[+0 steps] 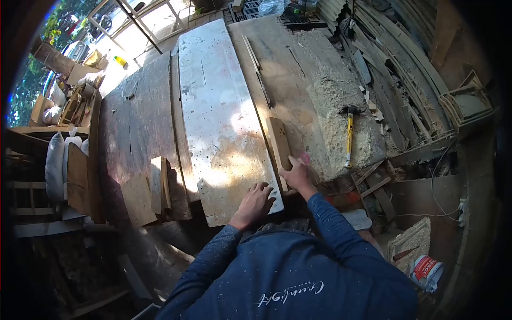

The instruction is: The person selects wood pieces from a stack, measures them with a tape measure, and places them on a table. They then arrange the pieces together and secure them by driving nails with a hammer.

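Observation:
My right hand (297,175) grips the near part of a short wooden block (277,140), with thumb and fingers at its right side. The block lies lengthwise along the right edge of a long whitish board (216,101). My left hand (254,204) rests on the near end of that board, its fingers stretched out and a little curled, holding nothing. To the right, a hammer (350,136) with a yellow handle lies on the sawdust-covered bench top.
Wood offcuts (158,184) stand at the bench's near left. Thin wood strips (256,66) lie beyond the block. Sawdust (341,90) covers the right side. Planks and scraps (394,80) are piled at far right. A white bag (55,165) stands at left.

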The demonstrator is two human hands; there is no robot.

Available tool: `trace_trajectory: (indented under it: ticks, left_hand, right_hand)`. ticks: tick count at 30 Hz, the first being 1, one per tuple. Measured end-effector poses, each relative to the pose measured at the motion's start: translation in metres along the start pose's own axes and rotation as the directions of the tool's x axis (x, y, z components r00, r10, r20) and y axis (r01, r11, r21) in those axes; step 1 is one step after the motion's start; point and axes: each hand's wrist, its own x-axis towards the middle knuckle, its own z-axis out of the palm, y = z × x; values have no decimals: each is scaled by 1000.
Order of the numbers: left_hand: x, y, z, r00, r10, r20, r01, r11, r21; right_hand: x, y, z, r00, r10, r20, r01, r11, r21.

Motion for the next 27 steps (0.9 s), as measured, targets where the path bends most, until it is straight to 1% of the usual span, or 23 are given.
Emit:
trace_trajectory:
  ticks: [1,2,3,4,5,6,7,9,10,11,12,13,14,15,16,18,19,22,23,26,27]
  left_hand:
    - [7,5,2,999,-25,-37,23,998,-59]
    - [11,8,6,996,-52,-71,44,992,-119]
    - [13,10,11,992,-81,-97,62,982,-180]
    - [16,10,17,992,-87,-87,68,977,-202]
    - [19,8,24,993,-92,-80,72,972,-222]
    - [23,5,28,992,-97,-76,76,968,-240]
    - [26,6,31,992,-119,-52,99,955,-280]
    - [28,8,38,988,-153,5,144,922,-361]
    - [32,5,43,989,-145,15,139,908,-395]
    - [34,4,50,990,-137,28,135,892,-431]
    - [35,3,56,991,-127,47,134,874,-467]
    - [36,6,55,991,-111,80,136,863,-486]
    - [38,7,53,990,-92,106,129,897,-423]
    - [39,10,50,988,-77,132,120,925,-359]
    - [41,12,45,985,-63,158,108,950,-294]
    - [47,13,41,993,-41,110,42,999,-9]
    - [48,13,41,995,-26,92,13,991,135]
    - [55,1,55,997,79,-14,-73,968,239]
    - [59,-2,58,997,71,5,-69,959,276]
    - [73,-11,62,997,57,-42,-39,941,336]
    - [77,-14,62,998,59,-16,-49,927,373]
  right_hand:
    - [2,2,-15,996,11,94,-32,972,234]
    - [4,9,-27,982,3,191,-90,889,449]
    - [18,70,-4,932,-327,157,266,910,317]
    - [21,100,13,956,-234,180,135,888,440]
    - [22,120,26,966,-144,214,3,836,549]
    - [22,130,30,964,-61,259,-125,756,643]
    - [20,134,28,928,-22,372,-279,621,732]
    - [10,110,17,970,73,230,-221,653,724]
    - [8,95,11,981,119,150,-191,671,717]
    - [7,88,12,994,106,4,-88,807,584]
    - [4,87,12,995,8,-96,34,905,425]
    - [2,82,9,978,-107,-177,148,959,241]
    - [0,76,7,945,-232,-230,247,968,41]
    - [-2,71,5,968,-172,-184,199,969,146]
    - [-2,58,0,966,-201,-163,207,978,19]
    - [6,41,-4,960,-255,-115,223,946,-235]
    - [12,42,5,950,-268,-159,228,946,-232]
    - [31,49,27,990,-137,-37,136,990,-41]
    - [35,48,26,991,-130,-26,127,989,-77]
    - [40,54,13,977,-211,43,214,969,-124]
    - [40,59,9,976,-214,48,216,976,-33]
